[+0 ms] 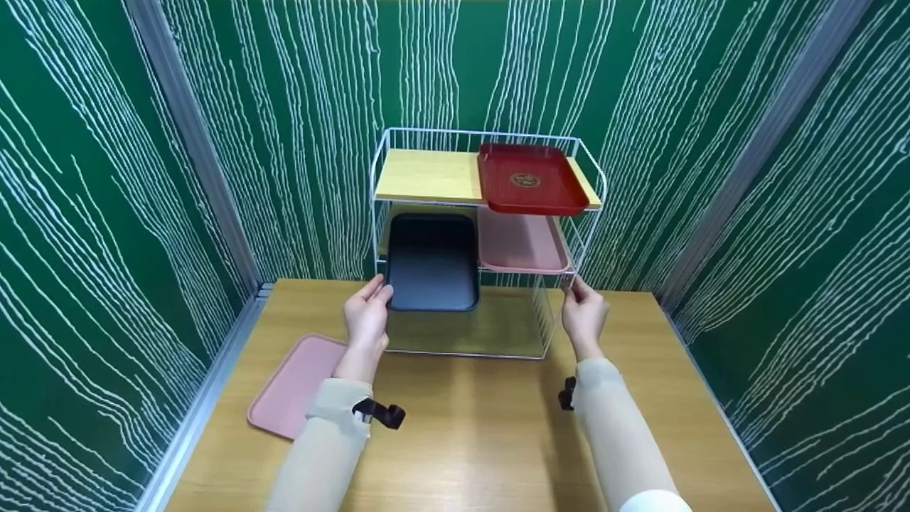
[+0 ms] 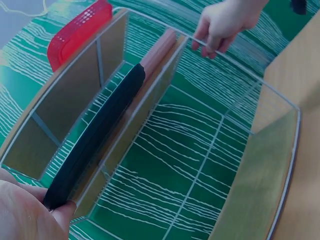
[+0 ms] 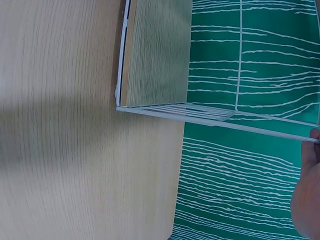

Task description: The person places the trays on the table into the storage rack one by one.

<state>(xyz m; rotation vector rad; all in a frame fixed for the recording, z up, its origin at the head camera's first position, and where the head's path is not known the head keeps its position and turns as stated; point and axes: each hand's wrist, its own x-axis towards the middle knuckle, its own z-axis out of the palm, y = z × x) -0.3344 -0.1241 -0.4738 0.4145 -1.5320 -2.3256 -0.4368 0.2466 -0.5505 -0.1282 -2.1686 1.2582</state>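
A black tray [image 1: 434, 267] lies on the left of the middle shelf of a white wire rack [image 1: 462, 353], its front end jutting past the shelf edge. My left hand [image 1: 367, 313] pinches the tray's near left side, thumb and fingers on its rim in the left wrist view. At the rack's right front upright, my right hand [image 1: 584, 311] grips the wire with curled fingers. Beside the black tray, a pink tray [image 1: 522, 245] occupies the right of the same shelf. Above it, a red tray [image 1: 533, 192] with a gold emblem sits on the top shelf.
Another pink tray [image 1: 284, 398] lies on the wooden table [image 1: 469, 441], left of the rack and partly behind my left forearm. The bottom wooden shelf [image 1: 498, 327] sits low at table level. Green walls with white lines [image 1: 782, 284] enclose the table.
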